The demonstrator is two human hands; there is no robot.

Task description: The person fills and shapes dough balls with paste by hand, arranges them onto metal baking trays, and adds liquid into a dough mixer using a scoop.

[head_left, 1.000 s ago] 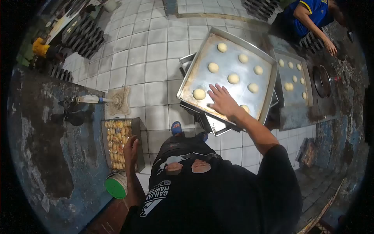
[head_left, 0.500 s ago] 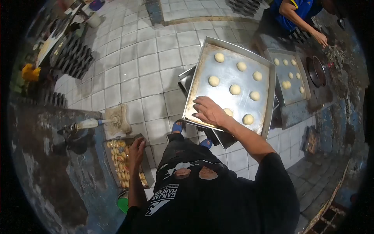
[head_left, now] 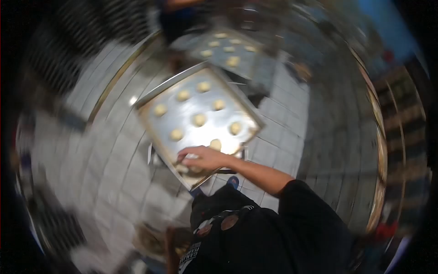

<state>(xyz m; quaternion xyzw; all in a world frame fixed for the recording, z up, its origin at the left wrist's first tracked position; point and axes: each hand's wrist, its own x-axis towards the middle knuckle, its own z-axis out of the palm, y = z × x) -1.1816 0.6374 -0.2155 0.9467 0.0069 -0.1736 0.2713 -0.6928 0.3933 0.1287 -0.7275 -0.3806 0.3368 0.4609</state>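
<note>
Several pale dough balls sit in spaced rows on a square metal tray. My right hand is over the tray's near corner, its fingers bent down around a pale dough ball, blurred by motion. Another dough ball lies just beyond that hand. Of my left arm only a blurred part shows at the bottom, beside my shirt; the left hand itself cannot be made out.
A second tray with dough balls lies farther off, near a blurred person in dark clothes. Dark stacked racks stand at the upper left. Pale floor tiles surround the tray.
The view has swung round to the right, and everything is blurred. My right hand has gone from spread over the tray to bent fingers at its near corner. My left hand has dropped from clear view.
</note>
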